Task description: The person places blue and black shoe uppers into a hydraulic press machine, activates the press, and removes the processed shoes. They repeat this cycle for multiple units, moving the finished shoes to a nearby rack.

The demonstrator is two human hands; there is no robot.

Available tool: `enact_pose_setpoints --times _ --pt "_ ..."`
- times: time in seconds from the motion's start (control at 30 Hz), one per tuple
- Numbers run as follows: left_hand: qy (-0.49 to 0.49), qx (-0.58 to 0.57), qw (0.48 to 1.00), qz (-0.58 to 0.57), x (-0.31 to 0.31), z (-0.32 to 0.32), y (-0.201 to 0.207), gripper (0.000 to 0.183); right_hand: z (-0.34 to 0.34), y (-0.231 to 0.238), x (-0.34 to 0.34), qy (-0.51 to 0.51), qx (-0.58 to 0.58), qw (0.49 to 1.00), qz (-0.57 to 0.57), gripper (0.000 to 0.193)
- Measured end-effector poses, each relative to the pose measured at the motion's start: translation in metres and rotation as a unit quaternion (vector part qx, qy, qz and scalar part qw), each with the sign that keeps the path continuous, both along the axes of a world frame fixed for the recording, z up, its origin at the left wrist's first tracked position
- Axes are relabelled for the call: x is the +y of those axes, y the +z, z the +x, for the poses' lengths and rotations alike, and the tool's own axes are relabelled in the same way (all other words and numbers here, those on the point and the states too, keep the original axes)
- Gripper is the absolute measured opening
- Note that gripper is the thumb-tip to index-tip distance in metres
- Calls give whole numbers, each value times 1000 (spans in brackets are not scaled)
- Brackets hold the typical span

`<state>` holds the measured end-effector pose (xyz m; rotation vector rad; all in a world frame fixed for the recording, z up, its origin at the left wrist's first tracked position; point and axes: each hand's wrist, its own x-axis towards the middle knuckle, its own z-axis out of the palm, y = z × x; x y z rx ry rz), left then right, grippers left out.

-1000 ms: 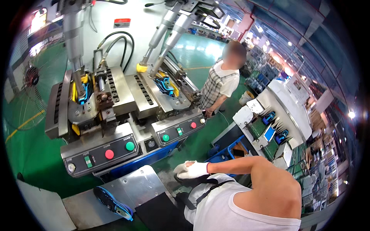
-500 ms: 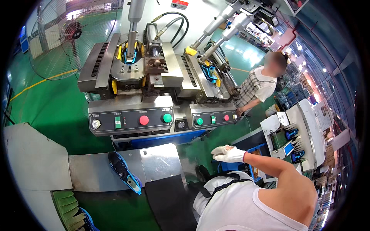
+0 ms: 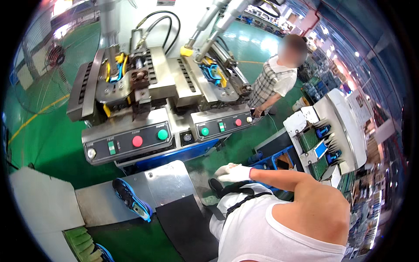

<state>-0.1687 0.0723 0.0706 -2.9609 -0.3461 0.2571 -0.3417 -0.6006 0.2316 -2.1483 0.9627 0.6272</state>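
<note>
My right hand (image 3: 232, 173), in a white knitted glove, is raised in front of my body beside my dark shoe (image 3: 215, 187). Its fingers look loosely stretched out, and I see nothing held in them. My left hand is out of view. Left of my body, a black and blue sports shoe (image 3: 131, 198) lies on the metal table plate (image 3: 168, 179), apart from my hand. Beyond stands a two-station press; blue shoe parts (image 3: 211, 73) sit in its clamps. Its control panel (image 3: 126, 142) carries green and red buttons.
A person in a checked apron (image 3: 264, 85) stands at the press's right end. A blue crate (image 3: 273, 162) is at my right, before a machine with bristle strips and blue shoes (image 3: 323, 131). Green bristle flaps (image 3: 80, 244) hang at lower left. A large fan (image 3: 56, 56) stands far left.
My view has turned, so the press and table sit farther left in it. My gloved right hand has moved away from the blue crate, closer to my dark shoe.
</note>
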Motion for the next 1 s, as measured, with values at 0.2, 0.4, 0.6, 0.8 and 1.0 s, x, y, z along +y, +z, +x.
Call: enact_pose_setpoints --times 0.2,0.4,0.6,0.8,1.0 --pt "-103 -19 994 -32 -134 -13 143 38 9 -16 2 24 -129 988 76 62" --pt "-370 -80 887 -264 -283 25 212 50 72 58 46 205 -329 909 150 89" --pt "-617 -19 676 -402 -570 14 271 22 91 34 -21 117 -428 893 -70 44" --pt "-778 91 487 -386 -790 -43 327 33 -23 61 -180 -153 -547 817 101 57" --pt "-640 -28 545 -540 -942 -47 322 72 -132 99 -244 -525 -369 703 307 40"
